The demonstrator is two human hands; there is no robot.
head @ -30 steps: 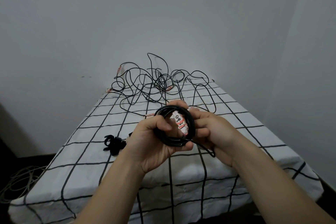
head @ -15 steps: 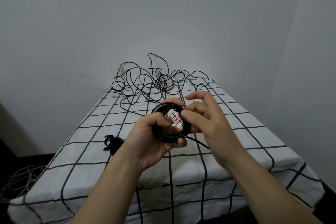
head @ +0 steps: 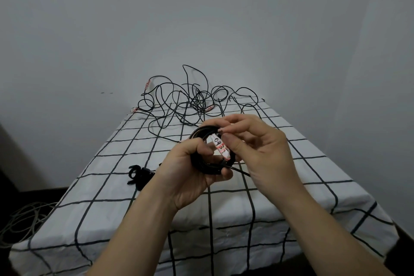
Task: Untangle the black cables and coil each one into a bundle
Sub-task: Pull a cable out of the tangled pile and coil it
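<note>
- Coil [head: 208,168] is gripped in left hand [head: 190,175], fingers [head: 225,173] curled round it.
- Its top edge is pinched by right hand [head: 259,152].
- Tangle [head: 190,103] is seen at desk's [head: 291,163] far end.

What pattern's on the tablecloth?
White tablecloth with a grid of thin black lines; the head view shows it clearly.

coiled cable [head: 206,167]: black, tagged, aloft | tangled cables [head: 197,101]: loose heap beyond
</note>
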